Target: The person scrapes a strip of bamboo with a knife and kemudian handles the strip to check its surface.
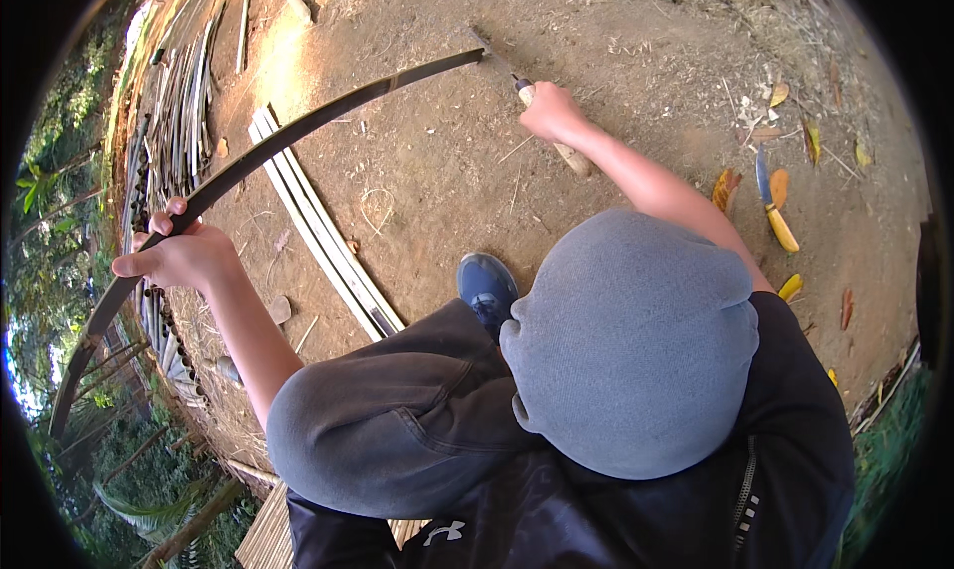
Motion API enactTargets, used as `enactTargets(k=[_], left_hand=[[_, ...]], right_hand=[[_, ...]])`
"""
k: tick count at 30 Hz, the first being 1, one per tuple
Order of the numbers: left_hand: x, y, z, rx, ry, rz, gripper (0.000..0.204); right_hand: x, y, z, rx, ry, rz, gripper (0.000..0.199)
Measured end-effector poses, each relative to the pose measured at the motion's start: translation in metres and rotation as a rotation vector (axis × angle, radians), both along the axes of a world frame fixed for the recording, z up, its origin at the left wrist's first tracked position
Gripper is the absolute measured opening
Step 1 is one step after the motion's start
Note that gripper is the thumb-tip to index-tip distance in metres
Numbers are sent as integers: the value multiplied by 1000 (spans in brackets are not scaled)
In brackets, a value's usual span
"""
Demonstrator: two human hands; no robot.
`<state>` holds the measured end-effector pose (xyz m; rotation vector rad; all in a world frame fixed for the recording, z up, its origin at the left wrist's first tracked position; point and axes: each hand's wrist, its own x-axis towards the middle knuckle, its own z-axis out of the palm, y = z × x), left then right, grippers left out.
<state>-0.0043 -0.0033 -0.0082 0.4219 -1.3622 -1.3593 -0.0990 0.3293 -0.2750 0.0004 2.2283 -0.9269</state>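
My left hand (pixel 189 253) is closed around a long, curved, dark strip (pixel 298 130) that looks like split bamboo. From below my hand at the left, it arcs up and across to the top middle. In my right hand (pixel 555 112) is a knife with a pale wooden handle (pixel 574 159), and its thin blade points up and left. The blade lies at the strip's far end; whether the two touch, I cannot tell. My fingers wrap the handle and hide its middle part.
Pale split strips (pixel 323 226) lie on the dirt between my arms. Many thin poles (pixel 184 112) are stacked at the far left. Another knife (pixel 780 227) with a yellowish handle rests among fallen leaves at right. My blue shoe (pixel 487 286) stands below the middle.
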Motion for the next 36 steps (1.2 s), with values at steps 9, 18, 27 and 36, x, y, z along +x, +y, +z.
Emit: enactTargets(k=[9,18,27,36], left_hand=[[4,6,5,41,0,21,63],[7,12,9,22,-20,12,66],[6,3,8,28,-2,-17,63],[11,-3,3,30,-6,0,61]], right_hand=[[34,-11,34,-216,104,27,23],[44,-30,86,-287,76,112,18],[-2,-37,56,-168,69,120,12],[27,-43,85,-238,196,226,34]])
